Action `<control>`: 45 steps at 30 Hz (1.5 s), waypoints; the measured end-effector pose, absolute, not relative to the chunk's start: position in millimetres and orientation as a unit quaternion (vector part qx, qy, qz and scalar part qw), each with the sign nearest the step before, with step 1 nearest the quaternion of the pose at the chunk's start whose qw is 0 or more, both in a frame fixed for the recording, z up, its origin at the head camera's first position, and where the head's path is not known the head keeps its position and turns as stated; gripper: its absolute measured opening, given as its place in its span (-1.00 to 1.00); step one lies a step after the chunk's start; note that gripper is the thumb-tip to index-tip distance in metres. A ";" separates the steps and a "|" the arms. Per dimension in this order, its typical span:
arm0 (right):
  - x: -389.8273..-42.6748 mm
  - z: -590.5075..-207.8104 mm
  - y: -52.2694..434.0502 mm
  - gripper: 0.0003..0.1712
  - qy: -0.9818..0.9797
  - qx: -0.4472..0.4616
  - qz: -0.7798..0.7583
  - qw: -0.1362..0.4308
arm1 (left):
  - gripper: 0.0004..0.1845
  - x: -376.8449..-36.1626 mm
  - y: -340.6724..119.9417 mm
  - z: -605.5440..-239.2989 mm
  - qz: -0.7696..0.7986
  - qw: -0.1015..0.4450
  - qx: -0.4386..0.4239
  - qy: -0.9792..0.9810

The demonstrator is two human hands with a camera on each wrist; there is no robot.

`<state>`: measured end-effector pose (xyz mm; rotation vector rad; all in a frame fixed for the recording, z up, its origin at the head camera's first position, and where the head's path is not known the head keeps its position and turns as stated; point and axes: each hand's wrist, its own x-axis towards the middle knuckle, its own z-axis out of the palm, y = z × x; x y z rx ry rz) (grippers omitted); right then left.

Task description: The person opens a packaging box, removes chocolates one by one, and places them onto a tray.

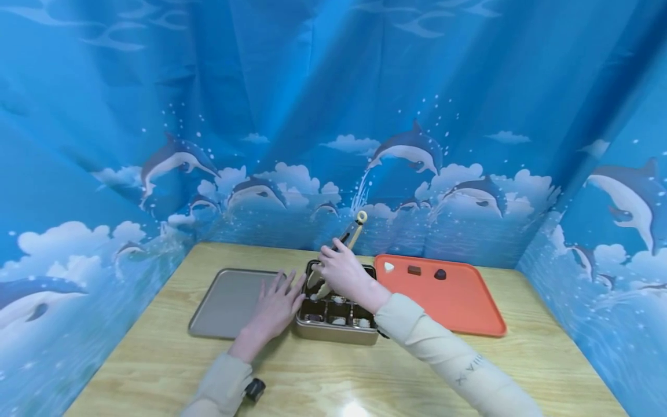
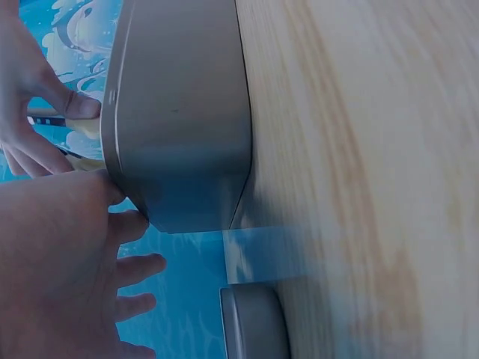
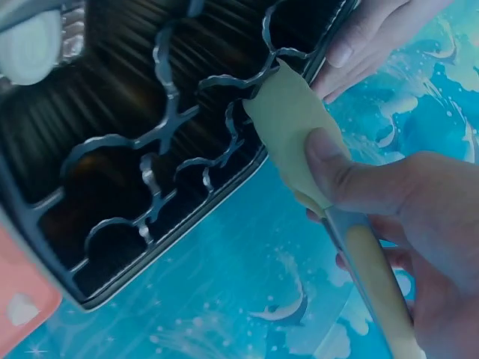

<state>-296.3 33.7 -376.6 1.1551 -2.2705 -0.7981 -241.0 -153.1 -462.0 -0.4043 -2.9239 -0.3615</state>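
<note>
A left sleeve, bearing a black fitting, and a right sleeve cross the near part of the wooden counter. The metal box stands at mid-counter, between two trays. Its black insert is divided into compartments; pale pieces sit in the middle and right compartments of the front row.

The left hand is at the box's left side, touching the rim; its grip is apart, fingers spread and nearly straight. The right hand is above the box, its grip clamped on the tongs, thumb on one side and fingers on the other. The tongs slant, ring end up, tips down at the box's left part. Whether the tips hold anything cannot be told.

To the left lies the grey tray. To the right is the red tray, with a white piece, a brown block and a dark piece in a row near its far edge. Behind hangs a blue dolphin curtain.
</note>
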 end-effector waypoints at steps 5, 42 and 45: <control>-295.2 -378.0 25.8 -0.67 -0.825 0.420 -0.310 0.219 | -0.44 -240.6 -152.0 -460.8 -0.123 0.077 -0.137 -0.980; -292.7 -393.4 91.3 -0.46 -0.861 0.349 -0.093 0.358 | -0.43 -239.3 -150.1 -461.0 -0.149 0.085 -0.138 -0.976; -295.0 -392.2 101.8 -0.47 -0.863 0.329 -0.083 0.375 | -0.43 -238.6 -150.1 -460.5 -0.148 0.088 -0.140 -0.975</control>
